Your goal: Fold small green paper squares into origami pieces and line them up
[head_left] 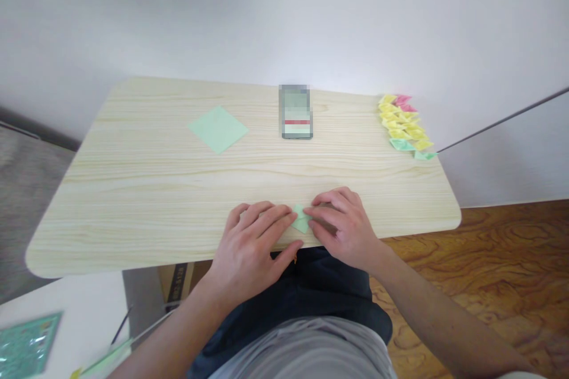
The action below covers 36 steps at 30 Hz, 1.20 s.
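A small folded piece of light green paper [301, 225] lies near the front edge of the table, between my two hands. My left hand [253, 243] comes at it from the left, fingertips pressed on its left side and the thumb lower, by the table edge. From the right, my right hand [347, 225] holds the paper's right side with bent fingers and thumb. The fingers hide part of its folds. Farther back on the left lies a flat, unfolded green paper square [218, 129], turned like a diamond.
A phone [296, 112], its screen blurred, rests at the back middle of the wooden table [133, 201]. Several yellow, pink and green folded paper pieces [402, 121] are grouped at the back right. A green packet [29, 343] lies on a white surface lower left.
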Motion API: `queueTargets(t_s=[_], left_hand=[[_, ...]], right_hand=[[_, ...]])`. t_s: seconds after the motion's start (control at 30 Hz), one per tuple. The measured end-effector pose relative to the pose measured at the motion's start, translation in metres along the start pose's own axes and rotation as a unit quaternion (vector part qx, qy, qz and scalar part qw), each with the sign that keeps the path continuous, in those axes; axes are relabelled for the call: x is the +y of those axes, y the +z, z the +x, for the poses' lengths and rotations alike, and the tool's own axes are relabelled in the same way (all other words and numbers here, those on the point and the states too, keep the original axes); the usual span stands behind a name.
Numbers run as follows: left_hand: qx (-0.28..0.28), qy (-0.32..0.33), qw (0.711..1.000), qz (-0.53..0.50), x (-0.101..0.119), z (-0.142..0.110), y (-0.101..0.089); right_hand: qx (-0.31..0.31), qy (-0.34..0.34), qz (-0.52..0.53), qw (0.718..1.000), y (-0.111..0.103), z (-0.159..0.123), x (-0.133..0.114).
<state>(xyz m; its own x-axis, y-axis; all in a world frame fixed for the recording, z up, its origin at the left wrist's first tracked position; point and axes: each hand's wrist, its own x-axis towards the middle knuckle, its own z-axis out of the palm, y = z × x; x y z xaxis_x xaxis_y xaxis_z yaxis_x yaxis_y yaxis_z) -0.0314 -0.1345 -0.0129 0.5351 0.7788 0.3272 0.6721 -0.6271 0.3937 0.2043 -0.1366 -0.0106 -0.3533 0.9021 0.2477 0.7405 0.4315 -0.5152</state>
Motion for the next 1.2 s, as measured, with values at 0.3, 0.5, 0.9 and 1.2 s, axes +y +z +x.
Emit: queueTargets(t_s=[0.3,0.5,0.9,1.2], left_hand=[[-0.024,0.081,0.996,-0.027,-0.002,-0.01,0.0],[-0.015,0.107,0.992,-0.062,0.001,-0.015,0.006],[0.065,-0.009,0.981,-0.184,0.011,0.002,0.012],[0.053,-0.196,0.937,-0.285,-0.027,0.095,-0.008]], right_hand=[[-0.035,-0.047,0.023,0.998,-0.005,-0.002,0.001],[-0.066,-0.082,0.039,0.994,-0.011,-0.005,0.001],[-0.023,-0.057,0.125,0.99,-0.008,0.003,0.004],[-0.027,0.138,0.367,0.92,-0.01,0.084,0.031]])
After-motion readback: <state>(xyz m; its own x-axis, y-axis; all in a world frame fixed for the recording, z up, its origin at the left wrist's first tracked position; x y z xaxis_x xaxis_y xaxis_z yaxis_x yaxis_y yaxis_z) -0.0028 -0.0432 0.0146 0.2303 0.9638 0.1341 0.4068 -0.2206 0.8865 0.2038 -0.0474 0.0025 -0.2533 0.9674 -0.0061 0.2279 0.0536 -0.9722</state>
